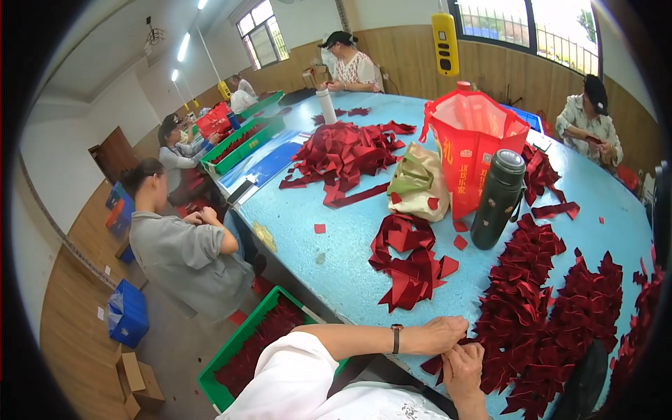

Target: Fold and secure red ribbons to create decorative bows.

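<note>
At the table's near edge, my left hand (439, 334), with a watch on its wrist, is closed with fingertips pinched together. Just below it my right hand (463, 365) is closed too, its fingers meeting the left ones. Between them they grip a dark red ribbon strip (432, 365), one end of which sticks out to the left; most of it is hidden by the fingers. Right beside my hands lies a long heap of folded dark red ribbon bows (514, 308). A loose pile of red ribbon strips (406, 262) rests farther up.
A dark green flask (498, 203), red bag (455, 133) and beige cloth bag (420, 183) stand on the blue table (329, 280). Beyond is a large ribbon pile (346, 155). A green crate (231, 364) of red pieces is at my left. Several other people work around the table.
</note>
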A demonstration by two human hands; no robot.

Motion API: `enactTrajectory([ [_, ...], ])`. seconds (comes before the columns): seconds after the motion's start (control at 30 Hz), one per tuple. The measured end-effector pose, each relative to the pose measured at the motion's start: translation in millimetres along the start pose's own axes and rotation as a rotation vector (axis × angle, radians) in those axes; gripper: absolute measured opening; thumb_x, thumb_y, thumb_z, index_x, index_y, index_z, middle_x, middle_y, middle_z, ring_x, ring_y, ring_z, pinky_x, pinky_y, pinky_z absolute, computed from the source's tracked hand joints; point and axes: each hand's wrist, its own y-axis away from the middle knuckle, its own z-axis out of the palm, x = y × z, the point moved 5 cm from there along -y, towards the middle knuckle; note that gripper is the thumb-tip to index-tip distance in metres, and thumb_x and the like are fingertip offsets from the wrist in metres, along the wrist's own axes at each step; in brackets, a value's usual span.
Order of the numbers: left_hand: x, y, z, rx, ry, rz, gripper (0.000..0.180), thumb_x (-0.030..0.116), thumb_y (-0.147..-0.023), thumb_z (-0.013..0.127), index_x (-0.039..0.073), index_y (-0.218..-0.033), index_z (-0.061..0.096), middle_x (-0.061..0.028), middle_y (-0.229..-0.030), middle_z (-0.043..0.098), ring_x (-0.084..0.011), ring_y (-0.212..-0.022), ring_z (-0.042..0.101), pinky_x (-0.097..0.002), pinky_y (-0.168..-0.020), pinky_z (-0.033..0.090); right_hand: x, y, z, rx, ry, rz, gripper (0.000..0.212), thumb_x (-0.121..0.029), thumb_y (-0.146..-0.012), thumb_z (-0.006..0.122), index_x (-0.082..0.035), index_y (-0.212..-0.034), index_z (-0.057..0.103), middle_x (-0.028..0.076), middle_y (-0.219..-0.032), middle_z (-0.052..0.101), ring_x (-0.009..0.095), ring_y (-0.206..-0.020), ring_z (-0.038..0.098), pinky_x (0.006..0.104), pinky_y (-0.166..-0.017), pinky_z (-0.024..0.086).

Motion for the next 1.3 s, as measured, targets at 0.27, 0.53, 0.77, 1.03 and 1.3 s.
enactTrajectory([
  [0.27, 2.6, -3.5, 5.9, 0.035, -0.148, -0.075, 0.018, 0.008, -0.078, 0.058, -0.002, -0.088, 0.046, -0.0204, -0.087, 0.053, -0.0393, -0.081, 0.056, -0.0447, -0.066, 0.046, -6.6, 8.3, -2.8, 0.037, 0.017, -0.003, 0.01, -0.006, -0.075, 0.063, -0.003, -0.085, 0.063, 0.008, -0.093, 0.066, 0.025, -0.08, 0.055, 0.0415, -0.081, 0.04],
  [0.53, -43.4, -7.6, -76.7, 0.49, -0.116, -0.066, 0.008, 0.004, -0.078, 0.058, -0.001, -0.084, 0.059, -0.0175, -0.081, 0.06, -0.0353, -0.076, 0.059, -0.0434, -0.064, 0.047, 3.8, -2.2, 10.9, 0.053, 0.036, -0.03, 0.009, -0.004, -0.077, 0.064, -0.003, -0.086, 0.063, 0.011, -0.098, 0.067, 0.026, -0.08, 0.057, 0.0423, -0.084, 0.041],
  [0.77, 4.1, -7.4, -59.9, -0.005, 0.224, -0.135, 0.009, 0.008, -0.083, 0.059, -0.001, -0.084, 0.061, -0.0161, -0.079, 0.062, -0.0344, -0.073, 0.061, -0.0397, -0.063, 0.048, 7.3, 7.6, 2.7, 0.056, 0.029, 0.058, 0.012, -0.004, -0.075, 0.065, -0.002, -0.087, 0.064, 0.011, -0.099, 0.066, 0.025, -0.08, 0.057, 0.0408, -0.083, 0.041],
  [1.03, -6.1, -0.4, -18.2, -0.15, 0.068, -0.148, 0.011, 0.008, -0.085, 0.056, -0.001, -0.09, 0.058, -0.0177, -0.085, 0.06, -0.0376, -0.079, 0.06, -0.0416, -0.067, 0.049, 7.4, 7.1, 4.2, 0.034, 0.021, 0.066, 0.011, -0.002, -0.072, 0.066, 0.0, -0.083, 0.065, 0.011, -0.099, 0.066, 0.024, -0.081, 0.058, 0.0416, -0.085, 0.041],
  [1.3, -32.3, -12.1, -27.1, -0.021, -0.118, -0.191, 0.01, 0.008, -0.086, 0.055, -0.001, -0.089, 0.057, -0.0183, -0.085, 0.06, -0.0389, -0.08, 0.059, -0.0423, -0.067, 0.048, 6.6, 7.2, 3.8, 0.035, 0.021, 0.056, 0.012, -0.002, -0.074, 0.066, 0.0, -0.086, 0.065, 0.011, -0.099, 0.067, 0.024, -0.082, 0.058, 0.042, -0.086, 0.041],
])
